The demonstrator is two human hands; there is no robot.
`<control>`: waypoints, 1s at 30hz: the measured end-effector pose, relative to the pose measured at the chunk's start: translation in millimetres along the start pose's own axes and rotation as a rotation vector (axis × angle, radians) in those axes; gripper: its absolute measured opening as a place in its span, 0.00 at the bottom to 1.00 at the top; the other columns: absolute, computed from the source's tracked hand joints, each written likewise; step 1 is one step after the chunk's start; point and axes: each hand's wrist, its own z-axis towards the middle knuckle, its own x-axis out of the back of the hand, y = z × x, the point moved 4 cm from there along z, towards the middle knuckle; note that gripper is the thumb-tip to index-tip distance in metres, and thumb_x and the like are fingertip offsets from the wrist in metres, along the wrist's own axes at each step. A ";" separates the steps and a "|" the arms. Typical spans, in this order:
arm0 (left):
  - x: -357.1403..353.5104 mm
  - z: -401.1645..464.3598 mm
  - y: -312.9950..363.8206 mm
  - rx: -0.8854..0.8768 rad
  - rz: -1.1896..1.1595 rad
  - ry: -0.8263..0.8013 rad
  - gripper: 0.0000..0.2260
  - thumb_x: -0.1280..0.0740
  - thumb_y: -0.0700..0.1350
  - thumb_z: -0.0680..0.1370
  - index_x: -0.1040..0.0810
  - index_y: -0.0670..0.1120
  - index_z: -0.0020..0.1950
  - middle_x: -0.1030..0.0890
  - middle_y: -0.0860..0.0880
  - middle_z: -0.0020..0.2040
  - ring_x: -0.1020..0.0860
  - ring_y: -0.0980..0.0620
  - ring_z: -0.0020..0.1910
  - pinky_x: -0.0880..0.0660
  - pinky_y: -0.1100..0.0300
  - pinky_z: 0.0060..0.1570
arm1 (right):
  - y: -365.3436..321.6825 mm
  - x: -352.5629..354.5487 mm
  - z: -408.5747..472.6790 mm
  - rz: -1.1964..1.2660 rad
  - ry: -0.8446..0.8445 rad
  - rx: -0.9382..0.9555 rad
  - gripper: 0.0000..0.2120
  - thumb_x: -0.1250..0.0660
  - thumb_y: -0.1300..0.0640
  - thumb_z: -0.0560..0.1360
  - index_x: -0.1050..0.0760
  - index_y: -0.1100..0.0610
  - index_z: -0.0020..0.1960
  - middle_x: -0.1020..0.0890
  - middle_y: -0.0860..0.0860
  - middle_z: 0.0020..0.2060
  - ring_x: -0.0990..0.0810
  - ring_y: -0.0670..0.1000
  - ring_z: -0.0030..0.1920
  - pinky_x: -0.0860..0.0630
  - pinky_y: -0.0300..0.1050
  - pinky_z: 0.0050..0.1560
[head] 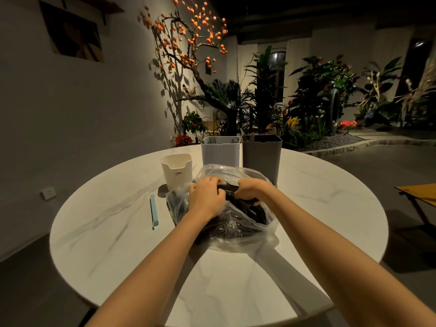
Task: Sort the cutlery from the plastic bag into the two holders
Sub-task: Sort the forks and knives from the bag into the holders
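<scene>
Both arms stretched forward over the round marble table (99, 232), wrists meeting at the clear plastic bag (238, 232) in mid-table. Left hand (206, 197) palm down, fingers curled into the bag's top. Right hand (251, 188) fisted around a bundle of dark cutlery (250, 208) at the bag's mouth. Just behind: light grey holder (220, 154) and darker grey holder (262, 156), side by side. White cup (176, 171) left of the bag.

A round white marble-veined table (306, 208) stands in a dim room; a grey wall (94, 102) carries a dark framed picture (73, 36), orange-fruited branches (188, 31) and leafy green plants (318, 95) behind.
</scene>
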 end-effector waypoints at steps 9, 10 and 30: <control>-4.1 -3.3 4.0 0.092 -0.054 -0.086 0.18 0.42 0.45 0.80 0.31 0.47 0.70 0.29 0.47 0.70 0.33 0.46 0.69 0.42 0.46 0.70 | 26.9 -1.1 -12.0 0.189 -0.064 -0.010 0.07 0.38 0.65 0.75 0.23 0.63 0.41 0.23 0.56 0.32 0.26 0.50 0.28 0.25 0.41 0.35; -3.5 -3.4 4.4 0.105 -0.062 -0.077 0.18 0.43 0.44 0.80 0.31 0.47 0.70 0.29 0.47 0.70 0.33 0.46 0.69 0.42 0.46 0.70 | 29.5 -1.7 -13.9 0.216 -0.084 -0.007 0.07 0.39 0.66 0.75 0.24 0.63 0.41 0.25 0.56 0.31 0.28 0.49 0.27 0.28 0.39 0.31; -1.4 7.4 -4.1 0.176 -0.002 0.026 0.16 0.44 0.44 0.81 0.26 0.50 0.67 0.28 0.49 0.69 0.36 0.49 0.70 0.41 0.47 0.67 | 71.8 -0.7 -20.4 0.541 -0.189 0.071 0.05 0.37 0.57 0.80 0.29 0.58 0.47 0.30 0.49 0.28 0.35 0.44 0.24 0.36 0.34 0.24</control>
